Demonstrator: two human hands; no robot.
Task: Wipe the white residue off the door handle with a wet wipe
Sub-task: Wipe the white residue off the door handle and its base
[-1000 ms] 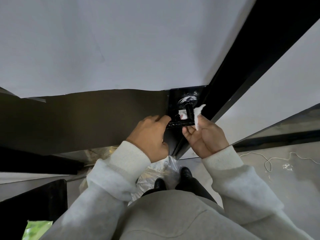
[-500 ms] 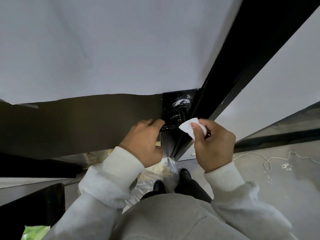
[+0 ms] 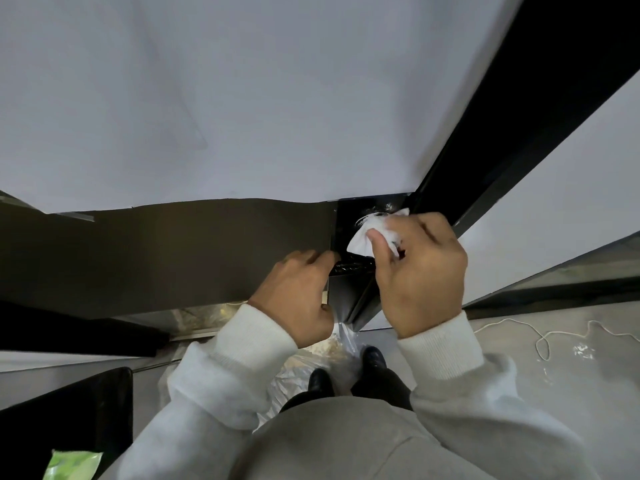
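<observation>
The black door handle (image 3: 353, 265) juts from a black plate on the door's edge, with white residue on its round base just above. My right hand (image 3: 420, 271) pinches a crumpled white wet wipe (image 3: 367, 233) and presses it against that round base, hiding most of it. My left hand (image 3: 299, 296) grips the lever's left end, fingers curled over it.
A black door frame (image 3: 519, 126) runs diagonally up to the right. A dark panel (image 3: 173, 251) covers the door's lower left. A clear plastic bag (image 3: 311, 362) lies on the floor by my shoes. A white cord (image 3: 540, 337) trails at right. A green wipes pack (image 3: 71, 465) sits bottom left.
My right hand turned over with the wipe, rose from beside the lever and pushed the wipe onto the handle's round base. My left hand stayed on the lever.
</observation>
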